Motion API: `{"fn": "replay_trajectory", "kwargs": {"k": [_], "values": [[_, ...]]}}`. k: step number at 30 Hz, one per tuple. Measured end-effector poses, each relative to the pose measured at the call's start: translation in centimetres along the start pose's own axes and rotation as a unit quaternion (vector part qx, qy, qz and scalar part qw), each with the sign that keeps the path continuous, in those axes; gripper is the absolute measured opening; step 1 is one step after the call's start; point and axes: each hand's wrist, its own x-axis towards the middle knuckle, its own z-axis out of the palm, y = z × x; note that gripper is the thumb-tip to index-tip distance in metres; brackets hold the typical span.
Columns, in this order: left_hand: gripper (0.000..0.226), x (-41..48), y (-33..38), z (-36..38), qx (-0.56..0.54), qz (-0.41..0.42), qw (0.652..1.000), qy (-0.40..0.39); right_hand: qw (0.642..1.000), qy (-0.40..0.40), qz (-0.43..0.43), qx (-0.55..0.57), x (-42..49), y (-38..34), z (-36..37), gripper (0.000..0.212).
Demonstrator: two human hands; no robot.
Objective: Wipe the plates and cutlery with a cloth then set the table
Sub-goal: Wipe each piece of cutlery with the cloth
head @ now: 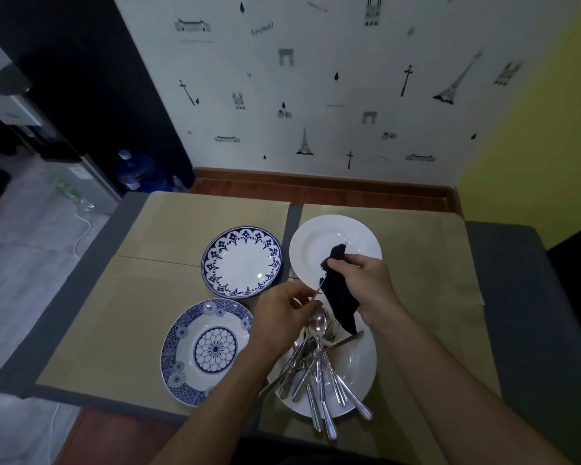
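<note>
Currently the left grip (282, 317) pinches the lower end of a thin metal utensil (317, 292), just above the far rim of the cutlery plate (361, 370). This is the white plate nearest the person on the worktop (510, 297). The right grip (363, 280) is clenched round a dark cloth (341, 298) that wraps the utensil's middle, and the utensil's tip protrudes beyond the cloth. Type of utensil: cannot tell.

A heap of cutlery (316, 367) lies on the cutlery plate, with several handles overhanging its near rim. A plain white plate (316, 236) sits just beyond the cutlery plate. A rosette-centred blue plate (198, 350) lies just left of the cutlery plate, and a scallop-bordered blue plate (242, 260) lies beyond and to its left. Cardboard sheets (148, 313) cover the worktop beneath all four plates.
</note>
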Motion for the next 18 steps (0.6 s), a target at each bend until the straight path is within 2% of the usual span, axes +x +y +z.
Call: {"fn": "replay_trajectory", "kwargs": {"k": [3, 7, 11, 15, 18], "values": [[0.013, 0.6, 0.4, -0.3, -0.048, -0.042, 0.998, -0.01, 0.999, 0.029, -0.009, 0.02, 0.5, -0.3, 0.0, 0.005], [0.013, 1.3, 0.8, -0.7, -0.138, -0.098, 0.983, -0.071, 0.997, 0.064, -0.027, 0.035, 0.9, -0.7, -0.3, 0.002], [0.012, 1.6, 1.4, -0.8, -0.162, -0.093, 0.976, -0.109, 0.996, 0.074, -0.017, 0.057, 0.8, -1.0, -0.6, 0.02], [0.008, 2.5, 1.4, -0.7, -0.149, -0.059, 0.983, -0.091, 0.999, -0.005, 0.016, 0.047, -0.1, -0.8, -0.3, 0.034], [0.008, 2.5, 1.1, -0.7, -0.151, -0.06, 0.981, -0.105, 0.998, 0.023, 0.005, 0.061, 0.4, -0.9, -0.1, 0.027]]}}
